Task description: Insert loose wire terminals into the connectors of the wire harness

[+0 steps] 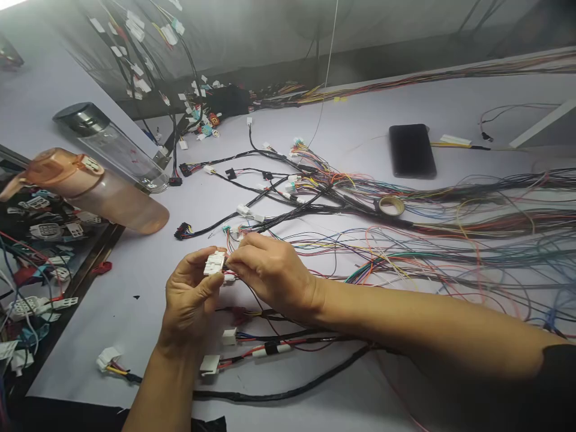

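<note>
A white plastic wire connector [215,263] is held between the thumb and fingers of my left hand [191,291], above the table. My right hand [265,267] is closed in a pinch right at the connector's right side. What its fingertips hold is hidden, though thin wires run close by them. Below my hands lie a white connector [229,336] on blue wires and another white connector [210,365] on red and black wires. Just beyond my fingers, a black multi-pin connector [183,231] ends a taped branch of the wire harness [342,201].
An orange bottle [117,195] and a clear bottle [128,156] lie at the left. A tape roll [391,206] rests on the harness, and a black rectangular device [412,151] lies behind it. Loose wires [427,258] spread rightward. Many connectors [45,231] fill the area beyond the left edge.
</note>
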Motion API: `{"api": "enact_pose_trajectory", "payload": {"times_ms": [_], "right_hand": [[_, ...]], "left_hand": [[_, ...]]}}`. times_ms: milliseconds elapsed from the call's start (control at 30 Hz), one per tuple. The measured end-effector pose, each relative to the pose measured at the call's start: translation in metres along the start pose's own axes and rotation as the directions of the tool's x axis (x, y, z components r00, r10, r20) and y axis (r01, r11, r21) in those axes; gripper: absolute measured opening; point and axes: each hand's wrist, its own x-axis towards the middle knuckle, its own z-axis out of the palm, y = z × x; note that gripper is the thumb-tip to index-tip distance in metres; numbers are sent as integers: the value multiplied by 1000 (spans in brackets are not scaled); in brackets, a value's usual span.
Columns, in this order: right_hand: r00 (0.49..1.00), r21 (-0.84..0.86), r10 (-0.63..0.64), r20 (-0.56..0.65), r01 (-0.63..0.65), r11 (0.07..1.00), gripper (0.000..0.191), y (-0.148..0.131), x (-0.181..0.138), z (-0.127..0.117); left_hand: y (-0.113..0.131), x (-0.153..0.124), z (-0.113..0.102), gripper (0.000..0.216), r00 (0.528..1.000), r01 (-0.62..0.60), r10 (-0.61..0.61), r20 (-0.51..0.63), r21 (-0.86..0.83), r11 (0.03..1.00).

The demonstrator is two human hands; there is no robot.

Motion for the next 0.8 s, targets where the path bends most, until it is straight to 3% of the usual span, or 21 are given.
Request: {"api": "enact_pose_trajectory", "payload": {"times_ms": [200,433,633,800], "right_hand": [[997,80,66,31,-68,994,18,0,3,-11],[992,215,116,-39,-105,971,9,7,17,-21],[953,427,299,36,-285,858,18,17,30,-81],[933,477,349,89,-348,807,25,32,-11,-107]], "left_hand": [[4,4,-9,39,996,-68,63,-58,-78,995],[7,7,-12,40,995,-63,54,-78,-120,991],[13,5,-19,44,1000,-8,4,-27,-163,987],[6,7,-7,34,992,85,-71,100,-145,986]]}}
